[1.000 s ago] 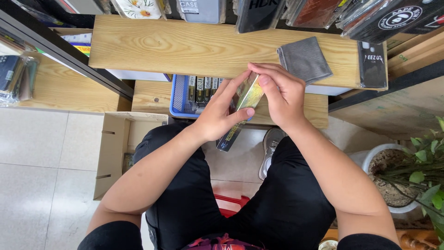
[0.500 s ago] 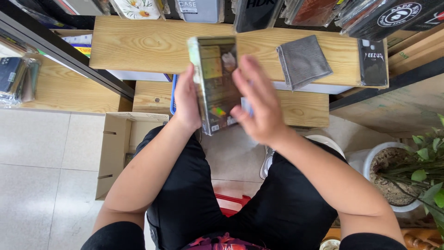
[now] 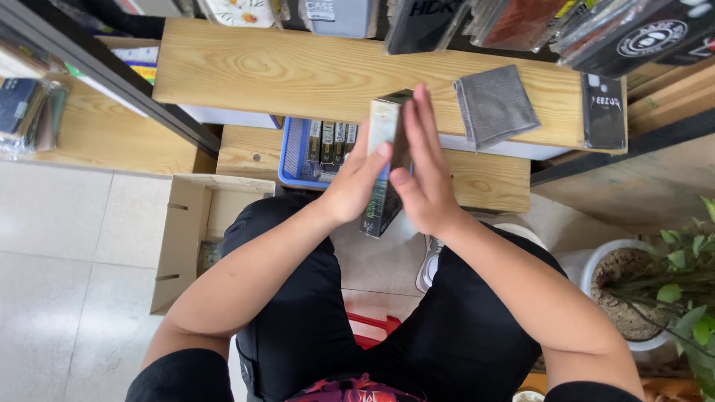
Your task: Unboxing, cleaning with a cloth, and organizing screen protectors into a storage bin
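Slim rectangular package (image 3: 381, 167), apparently light, stiff and glossy, is being pressed edge-on between the left hand (image 3: 356, 186) and right hand (image 3: 426, 175) in front of the wooden shelf (image 3: 298, 74), best held by its long edges.

Upper wooden shelf (image 3: 298, 74) carrying a folded grey cloth (image 3: 494, 104) at its right part, with a flat black packet (image 3: 602, 112) lying right of the cloth; the blue basket (image 3: 294, 160) is sitting on the lower shelf (image 3: 484, 182), left of and below the cloth.

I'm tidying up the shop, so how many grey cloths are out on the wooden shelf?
1. The grey cloth lies folded on the wooden shelf, just right of the hands holding the flat box. More could be hidden behind the hanging packages above.
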